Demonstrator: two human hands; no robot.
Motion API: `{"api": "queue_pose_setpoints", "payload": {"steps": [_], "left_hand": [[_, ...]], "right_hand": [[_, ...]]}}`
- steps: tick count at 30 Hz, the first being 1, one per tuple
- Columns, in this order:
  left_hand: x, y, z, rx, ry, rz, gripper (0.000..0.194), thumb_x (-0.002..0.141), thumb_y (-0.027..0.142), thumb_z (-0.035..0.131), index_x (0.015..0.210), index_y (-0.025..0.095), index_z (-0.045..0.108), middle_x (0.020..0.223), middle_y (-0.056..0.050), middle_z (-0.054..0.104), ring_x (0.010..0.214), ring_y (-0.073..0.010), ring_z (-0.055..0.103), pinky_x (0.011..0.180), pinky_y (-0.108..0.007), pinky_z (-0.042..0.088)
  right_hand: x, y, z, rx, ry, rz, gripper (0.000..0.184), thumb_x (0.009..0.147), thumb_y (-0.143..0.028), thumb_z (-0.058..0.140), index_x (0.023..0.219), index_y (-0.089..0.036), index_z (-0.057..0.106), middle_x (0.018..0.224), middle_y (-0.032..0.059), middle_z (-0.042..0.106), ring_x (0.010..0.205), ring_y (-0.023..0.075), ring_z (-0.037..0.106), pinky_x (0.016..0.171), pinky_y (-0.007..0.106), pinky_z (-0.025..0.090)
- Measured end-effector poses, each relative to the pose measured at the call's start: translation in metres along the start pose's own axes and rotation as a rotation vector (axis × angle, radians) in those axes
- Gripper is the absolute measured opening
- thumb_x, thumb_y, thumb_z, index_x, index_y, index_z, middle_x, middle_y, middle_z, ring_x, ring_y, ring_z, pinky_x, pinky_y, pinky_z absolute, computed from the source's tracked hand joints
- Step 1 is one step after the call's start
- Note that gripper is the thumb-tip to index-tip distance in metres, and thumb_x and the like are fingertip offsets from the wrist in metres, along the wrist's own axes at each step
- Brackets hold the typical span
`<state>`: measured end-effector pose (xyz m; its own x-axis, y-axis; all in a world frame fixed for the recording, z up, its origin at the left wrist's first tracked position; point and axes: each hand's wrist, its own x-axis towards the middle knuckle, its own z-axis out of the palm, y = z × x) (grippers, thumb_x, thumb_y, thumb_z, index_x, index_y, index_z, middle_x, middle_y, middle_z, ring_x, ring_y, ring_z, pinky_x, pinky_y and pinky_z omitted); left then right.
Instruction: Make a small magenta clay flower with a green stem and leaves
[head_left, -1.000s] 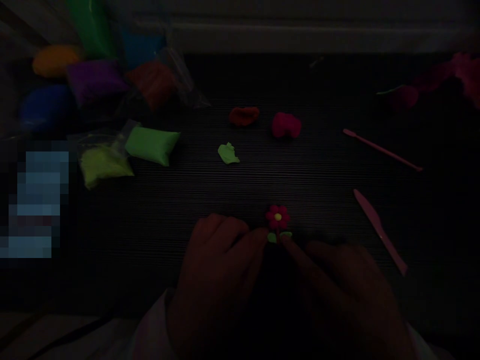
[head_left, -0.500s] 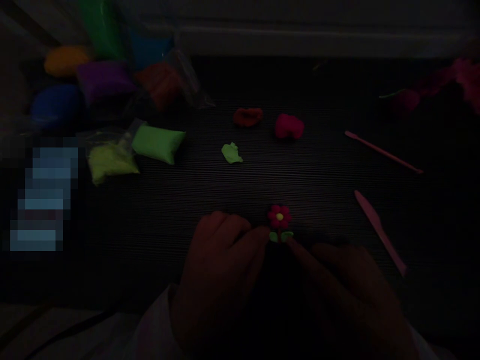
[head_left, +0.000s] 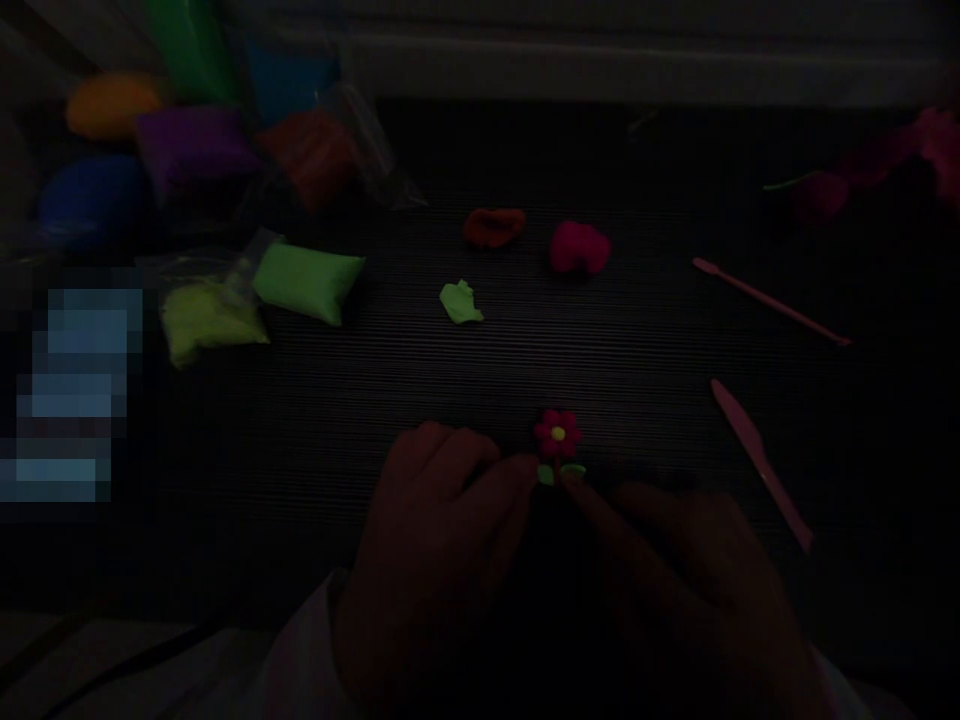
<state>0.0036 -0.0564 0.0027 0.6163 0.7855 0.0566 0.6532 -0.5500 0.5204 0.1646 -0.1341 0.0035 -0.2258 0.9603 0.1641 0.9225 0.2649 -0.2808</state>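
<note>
One flower (head_left: 558, 434) on dim ribbed tabletop (head_left: 360, 390); grey strip (head_left: 600, 70) beyond.

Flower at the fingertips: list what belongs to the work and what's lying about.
Likely belongs: left hand, right hand, flower; pink lump, red lump, green scrap by matching colour; perhaps knife, rod.

Likely lying about: purple pack, orange pack, dark-blue pack, light-blue pack.

Pink flower (head_left: 559, 447) on dark table (head_left: 330, 420)
</note>
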Motion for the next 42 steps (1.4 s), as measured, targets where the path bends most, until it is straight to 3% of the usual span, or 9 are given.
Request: {"api": "queue_pose_setpoints", "payload": {"steps": [15, 22, 26, 36, 42], "left_hand": [[-0.001, 0.000, 0.000, -0.007, 0.003, -0.006, 0.011, 0.080, 0.021, 0.050, 0.087, 0.021, 0.058, 0.072, 0.000, 0.054, 0.069, -0.0158, 0.045, 0.062, -0.033, 0.039], [0.007, 0.006, -0.006, -0.039, 0.038, -0.092, 0.016, 0.079, 0.023, 0.051, 0.094, 0.019, 0.056, 0.079, -0.001, 0.054, 0.074, -0.0148, 0.046, 0.068, -0.031, 0.040], [0.023, 0.007, -0.008, -0.063, 0.018, -0.128, 0.019, 0.080, 0.026, 0.050, 0.096, 0.020, 0.057, 0.082, 0.000, 0.055, 0.078, -0.0148, 0.048, 0.071, -0.031, 0.040], [0.048, 0.001, -0.011, -0.133, -0.112, -0.178, 0.010, 0.074, 0.030, 0.057, 0.077, 0.025, 0.066, 0.078, 0.002, 0.059, 0.079, -0.0159, 0.050, 0.072, -0.033, 0.037], [0.045, 0.003, -0.019, -0.232, -0.053, -0.132, 0.010, 0.074, 0.030, 0.058, 0.076, 0.024, 0.065, 0.077, 0.004, 0.062, 0.080, -0.0131, 0.052, 0.074, -0.028, 0.037]], "right_hand": [[0.000, 0.000, 0.000, 0.006, 0.018, 0.013, 0.028, 0.080, -0.016, 0.040, 0.105, -0.013, 0.052, 0.081, 0.0085, 0.056, 0.064, 0.0176, 0.044, 0.054, 0.035, 0.039], [0.002, 0.000, -0.005, 0.147, 0.062, 0.286, 0.023, 0.081, -0.021, 0.043, 0.101, -0.017, 0.054, 0.087, 0.0062, 0.053, 0.076, 0.0156, 0.053, 0.063, 0.029, 0.045], [0.003, 0.002, -0.006, 0.195, 0.099, 0.362, 0.021, 0.081, -0.023, 0.043, 0.099, -0.020, 0.054, 0.088, 0.0052, 0.053, 0.077, 0.0155, 0.054, 0.064, 0.029, 0.045], [0.001, 0.008, -0.004, 0.258, 0.159, 0.343, 0.021, 0.081, -0.019, 0.044, 0.099, -0.019, 0.054, 0.090, 0.0054, 0.053, 0.085, 0.0171, 0.053, 0.072, 0.033, 0.042], [0.002, 0.008, -0.003, 0.299, 0.188, 0.365, 0.020, 0.080, -0.020, 0.045, 0.097, -0.018, 0.056, 0.089, 0.0056, 0.055, 0.083, 0.0166, 0.054, 0.073, 0.034, 0.043]]}}
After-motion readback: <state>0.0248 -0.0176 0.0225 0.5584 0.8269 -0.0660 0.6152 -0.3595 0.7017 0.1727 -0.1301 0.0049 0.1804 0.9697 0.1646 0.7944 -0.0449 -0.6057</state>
